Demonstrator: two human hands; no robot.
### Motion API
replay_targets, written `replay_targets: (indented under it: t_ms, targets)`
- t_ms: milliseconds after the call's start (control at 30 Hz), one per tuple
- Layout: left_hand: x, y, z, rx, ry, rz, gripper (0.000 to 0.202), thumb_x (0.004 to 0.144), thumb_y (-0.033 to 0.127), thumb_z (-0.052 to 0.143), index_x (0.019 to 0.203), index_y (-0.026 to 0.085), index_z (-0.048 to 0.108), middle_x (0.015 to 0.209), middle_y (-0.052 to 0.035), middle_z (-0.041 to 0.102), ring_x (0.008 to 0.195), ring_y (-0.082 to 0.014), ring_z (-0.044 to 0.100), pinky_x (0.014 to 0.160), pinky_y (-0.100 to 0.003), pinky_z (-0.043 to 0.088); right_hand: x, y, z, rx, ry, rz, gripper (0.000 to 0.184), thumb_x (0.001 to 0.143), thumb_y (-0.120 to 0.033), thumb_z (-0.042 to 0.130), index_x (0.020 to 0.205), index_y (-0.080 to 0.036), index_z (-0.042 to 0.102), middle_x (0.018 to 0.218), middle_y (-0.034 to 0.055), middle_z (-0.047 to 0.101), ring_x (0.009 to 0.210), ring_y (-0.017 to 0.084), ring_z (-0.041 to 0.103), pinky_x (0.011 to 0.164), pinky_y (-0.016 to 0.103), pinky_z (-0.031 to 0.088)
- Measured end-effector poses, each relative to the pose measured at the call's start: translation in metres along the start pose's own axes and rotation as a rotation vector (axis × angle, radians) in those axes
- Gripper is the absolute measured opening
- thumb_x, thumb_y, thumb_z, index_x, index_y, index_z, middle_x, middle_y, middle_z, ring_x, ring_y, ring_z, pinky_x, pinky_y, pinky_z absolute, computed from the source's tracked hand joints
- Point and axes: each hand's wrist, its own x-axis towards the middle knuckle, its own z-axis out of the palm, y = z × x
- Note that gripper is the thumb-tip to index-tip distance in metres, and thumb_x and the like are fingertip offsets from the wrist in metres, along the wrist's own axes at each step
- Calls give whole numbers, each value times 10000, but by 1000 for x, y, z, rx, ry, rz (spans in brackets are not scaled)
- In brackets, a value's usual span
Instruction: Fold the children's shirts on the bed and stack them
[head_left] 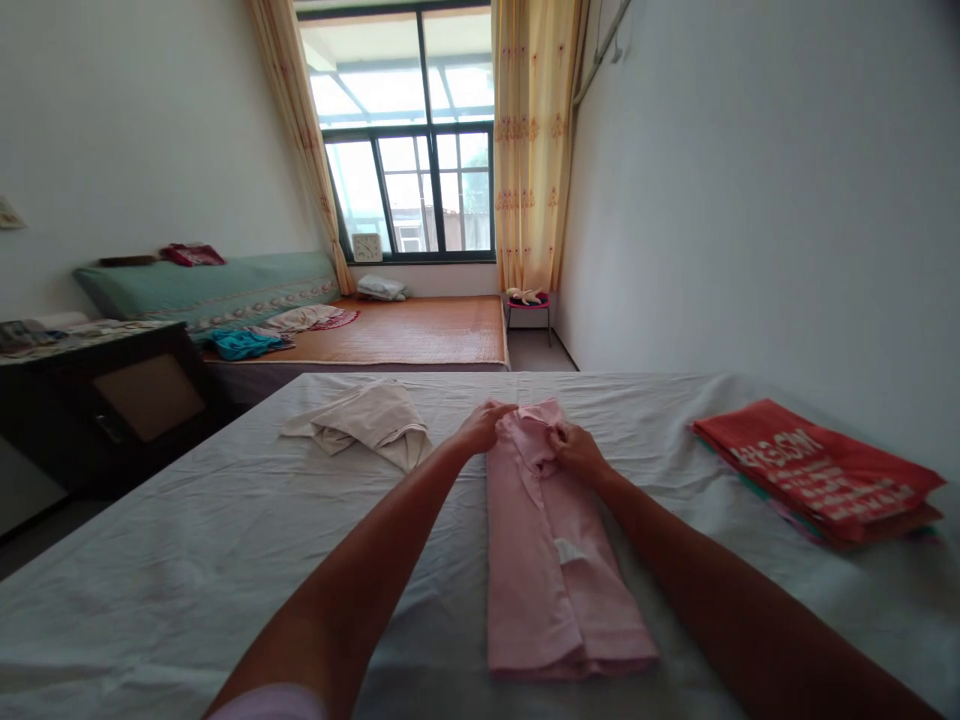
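Note:
A pink shirt (529, 580) lies folded into a long narrow strip on the white bed sheet (420, 620), its collar end farthest from me. My left hand (486, 428) is closed on the left side of that far end, fingers at the cloth's edge. On the right side of the collar, my right hand (579, 452) pinches the fabric. A small white patch shows on the shirt's right half. To the left, a crumpled beige cloth (367, 422) rests on the sheet, apart from both hands.
At the right lies a stack of folded clothes topped by a red piece with white lettering (825, 465). Beyond the sheet's far edge is a bed with a brown mat (427, 330). A dark cabinet (142, 400) stands at left, a pink-rimmed stool (529, 300) by the window.

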Motion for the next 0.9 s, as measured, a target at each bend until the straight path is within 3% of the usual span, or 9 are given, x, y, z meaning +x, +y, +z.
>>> replay_targets:
  t_ms: [133, 267, 400, 533, 633, 667, 733, 833, 900]
  targets:
    - [26, 6, 8, 132, 7, 128, 540, 798, 141, 540, 1322, 270, 524, 1108, -71, 567, 1079, -200, 529, 1000, -326, 390, 11, 12, -2, 52, -54, -11, 270, 879, -323, 407, 723, -170, 565, 669, 17, 597, 623, 133, 523, 551, 223, 315]
    - [46, 13, 17, 199, -50, 114, 499, 807, 200, 555, 1298, 292, 539, 1258, -51, 545, 1156, -204, 499, 1020, -317, 363, 13, 17, -5, 108, -122, -34, 243, 819, -376, 516, 719, -159, 563, 658, 8, 580, 602, 125, 506, 529, 218, 312]
    - [56, 14, 25, 212, -82, 49, 330, 809, 236, 553, 1110, 302, 671, 1114, -31, 652, 1055, -219, 574, 946, -333, 413, 7, 18, -14, 323, -328, -65, 225, 737, -365, 606, 679, -156, 546, 602, -24, 547, 533, 97, 465, 476, 201, 299]
    - [55, 12, 26, 213, -28, -50, 247, 812, 231, 546, 996, 259, 708, 1005, -49, 679, 982, -217, 606, 873, -319, 448, 3, 17, -29, 385, -445, 51, 211, 690, -315, 651, 655, -164, 507, 533, -52, 511, 454, 69, 417, 417, 183, 264]
    - [50, 16, 24, 207, 63, -96, 299, 831, 215, 524, 1098, 217, 659, 1109, -89, 631, 1029, -220, 584, 875, -316, 446, 4, 19, -44, 330, -546, 173, 189, 712, -310, 656, 742, -163, 541, 559, -28, 581, 443, 79, 467, 404, 179, 296]
    - [47, 18, 24, 205, 98, -102, 326, 850, 206, 496, 1149, 200, 628, 1153, -106, 606, 1059, -223, 568, 891, -323, 439, 5, 20, -49, 282, -514, 191, 183, 738, -318, 641, 775, -162, 553, 576, -14, 604, 447, 89, 491, 412, 186, 321]
    - [41, 25, 24, 196, 142, -88, 351, 889, 175, 418, 1195, 180, 589, 1184, -120, 584, 1088, -220, 551, 921, -333, 422, 8, 21, -54, 152, -292, 145, 154, 805, -312, 576, 842, -162, 574, 624, 13, 640, 487, 115, 546, 470, 216, 396]
    - [26, 33, 34, 164, 93, 12, 352, 897, 134, 375, 1134, 201, 626, 1121, -81, 631, 1058, -190, 574, 937, -307, 419, 12, 19, -46, 0, 92, -126, 198, 877, -229, 439, 959, -174, 611, 832, 63, 697, 741, 164, 641, 714, 281, 486]
    - [13, 36, 47, 146, 32, 105, 335, 891, 171, 416, 1161, 191, 614, 1201, -77, 612, 1143, -192, 537, 996, -300, 388, 11, 17, -30, -49, 98, -348, 305, 897, -197, 371, 1075, -181, 618, 1069, 87, 682, 1022, 183, 605, 926, 318, 438]
